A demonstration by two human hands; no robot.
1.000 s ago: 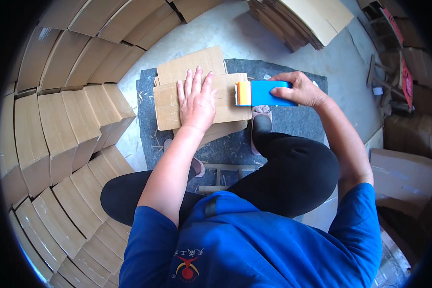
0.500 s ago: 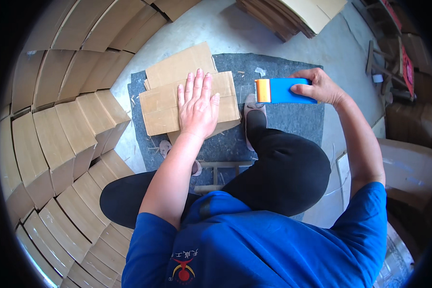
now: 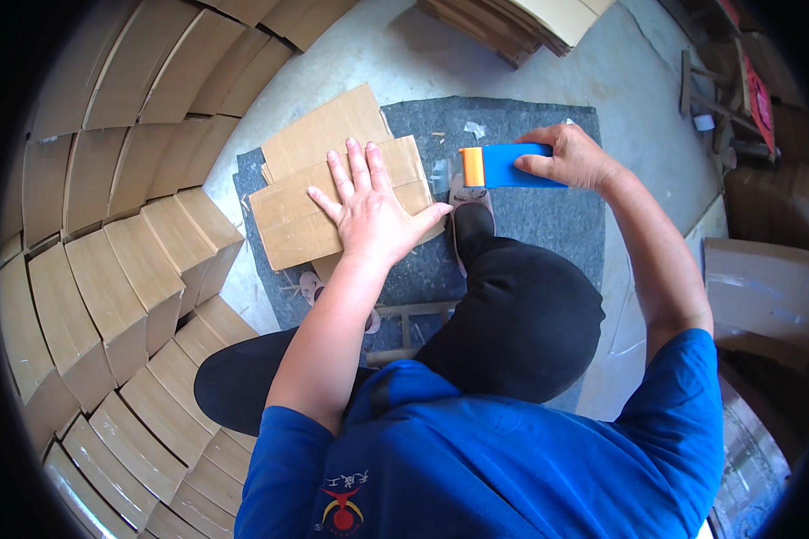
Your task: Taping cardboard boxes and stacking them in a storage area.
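A flat brown cardboard box (image 3: 283, 229) lies on top of other cardboard in front of me, slightly tilted toward the right. My left hand (image 3: 368, 216) rests palm down on it, fingers spread and thumb stretched out past its right edge. Behind the box, another cardboard piece (image 3: 324, 126) pokes out from beneath. To the right, my right hand (image 3: 577, 160) grips a blue tape dispenser (image 3: 503, 166) by its far end. The dispenser's orange-yellow roller end points left at the box, a short gap away. My palm hides the dispenser's right end.
Under the cardboard lies a dark grey mat (image 3: 548, 216) with scraps on it. Stacked cardboard boxes (image 3: 90, 260) wall off my left side. A pile of flat cardboard (image 3: 521, 27) stands at the far side. My shoe (image 3: 469, 190) is just below the dispenser.
My left hand's fingers have spread apart and its thumb has swung out to the right. The whole view has shifted slightly; the dispenser stays in my right hand at the box's right.
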